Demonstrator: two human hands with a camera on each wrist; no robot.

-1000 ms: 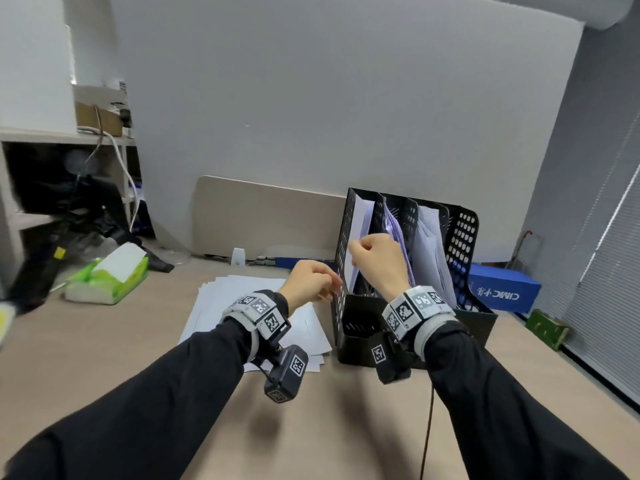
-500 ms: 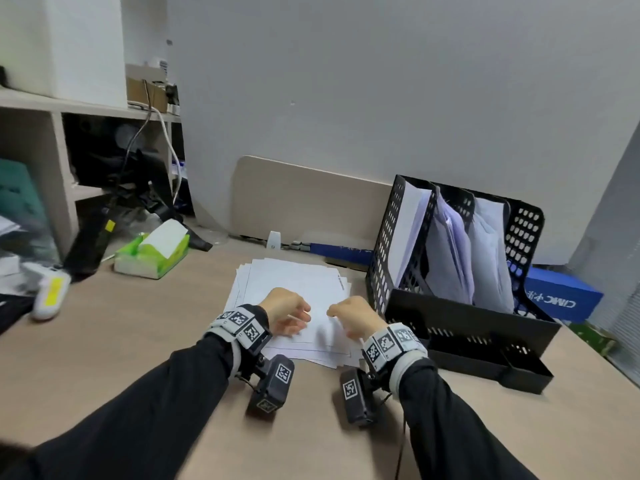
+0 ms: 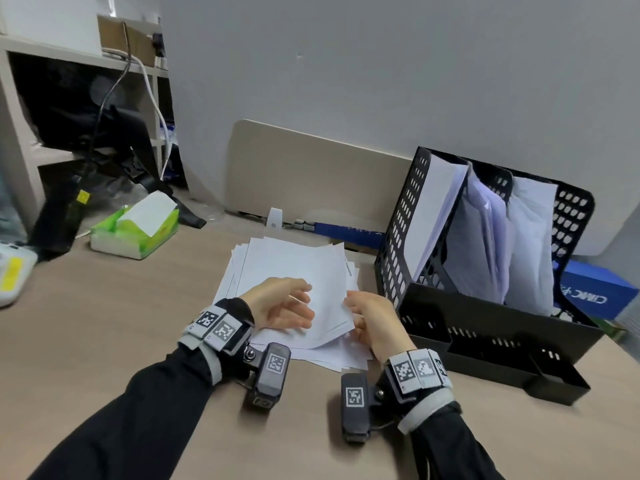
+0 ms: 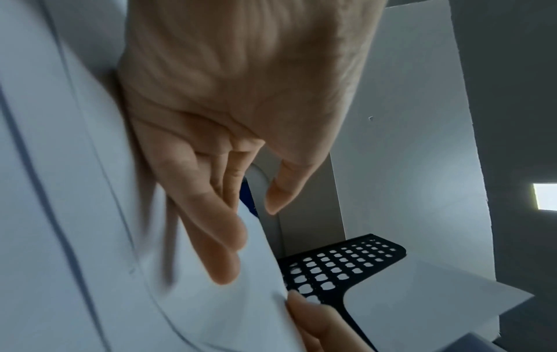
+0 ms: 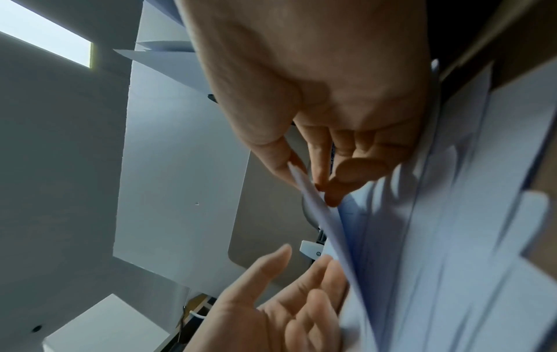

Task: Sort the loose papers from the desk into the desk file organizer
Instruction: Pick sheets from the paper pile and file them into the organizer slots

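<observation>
Right hand (image 3: pixel 372 318) pinches the lifted edge of the top sheet (image 3: pixel 304 289) of the paper stack (image 3: pixel 256 258), just left of the black organizer (image 3: pixel 485 327). Left hand (image 3: pixel 277 303) rests on that sheet, fingers relaxed.

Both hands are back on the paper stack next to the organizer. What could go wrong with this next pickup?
1. The right hand pinches only the lifted edge of the top sheet; the paper stack is fanned and uneven, so extra sheets may come up or slide out.
2. The left hand rests with straight fingers on that sheet; pulling against it could crease or tear it.
3. The file organizer already holds slumped papers in all compartments; a limp sheet may catch and buckle on entry.
</observation>
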